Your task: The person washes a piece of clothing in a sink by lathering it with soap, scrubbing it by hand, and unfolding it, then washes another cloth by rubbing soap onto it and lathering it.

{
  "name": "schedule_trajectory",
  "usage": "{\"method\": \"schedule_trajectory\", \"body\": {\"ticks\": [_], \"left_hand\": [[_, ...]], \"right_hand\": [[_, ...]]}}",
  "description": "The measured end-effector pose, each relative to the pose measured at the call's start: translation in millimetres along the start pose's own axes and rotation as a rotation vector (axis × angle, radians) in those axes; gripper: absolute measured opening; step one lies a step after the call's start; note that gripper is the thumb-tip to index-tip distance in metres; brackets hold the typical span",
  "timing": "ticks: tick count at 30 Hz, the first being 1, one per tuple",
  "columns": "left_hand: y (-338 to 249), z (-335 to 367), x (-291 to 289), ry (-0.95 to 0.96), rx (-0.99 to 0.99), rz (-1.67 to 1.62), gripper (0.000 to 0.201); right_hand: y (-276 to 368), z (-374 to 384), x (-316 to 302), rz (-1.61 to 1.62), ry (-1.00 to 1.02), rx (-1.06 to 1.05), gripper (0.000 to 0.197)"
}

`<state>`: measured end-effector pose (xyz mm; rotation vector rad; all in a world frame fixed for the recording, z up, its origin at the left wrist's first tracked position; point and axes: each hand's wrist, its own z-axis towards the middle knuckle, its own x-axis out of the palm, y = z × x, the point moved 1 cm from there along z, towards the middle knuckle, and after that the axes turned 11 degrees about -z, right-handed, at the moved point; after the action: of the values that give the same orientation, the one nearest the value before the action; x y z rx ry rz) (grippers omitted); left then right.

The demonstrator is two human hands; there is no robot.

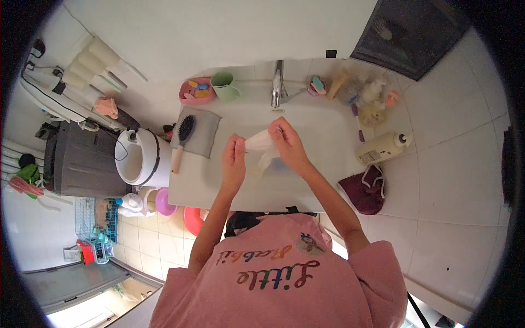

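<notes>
Over the white sink basin (216, 177), a small whitish cloth (258, 143) is stretched between my two hands. My left hand (234, 156) pinches its left end, fingers closed. My right hand (288, 143) grips the other end, a little higher and nearer the tap (277, 90). A loose part of the cloth hangs down between the hands toward the basin. Its exact kind I cannot make out. Something bluish shows faintly in the basin below it.
A hairbrush (185, 134) lies on a grey cloth (206, 127) at left. Behind stand a pink basket (188, 98) and green cup (227, 90). At right are a pump bottle (383, 148), a maroon pouch (367, 191) and several bottles. A white bucket (158, 158) stands left.
</notes>
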<state>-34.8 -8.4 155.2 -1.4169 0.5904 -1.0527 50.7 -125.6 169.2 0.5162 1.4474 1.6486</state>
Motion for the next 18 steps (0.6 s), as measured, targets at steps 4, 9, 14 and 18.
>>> {"method": "schedule_trajectory", "body": {"ticks": [4,9,14,18], "left_hand": [[-19.0,3.7,14.9,-0.041,0.253,0.174,0.024],[-10.6,5.8,16.4,-0.178,0.162,0.183,0.026],[-2.8,-0.1,15.5,-0.128,-0.286,-0.069,0.032],[35.7,-1.0,6.0,-0.219,-0.264,0.073,0.041]], "right_hand": [[-10.1,-5.5,14.0,-0.057,-0.085,0.066,0.024],[7.3,-14.0,28.1,-0.376,0.117,0.145,0.036],[19.6,-15.1,33.4,-0.642,0.009,-0.218,0.031],[1.8,-2.8,36.4,-0.902,-0.097,-0.231,0.025]]}}
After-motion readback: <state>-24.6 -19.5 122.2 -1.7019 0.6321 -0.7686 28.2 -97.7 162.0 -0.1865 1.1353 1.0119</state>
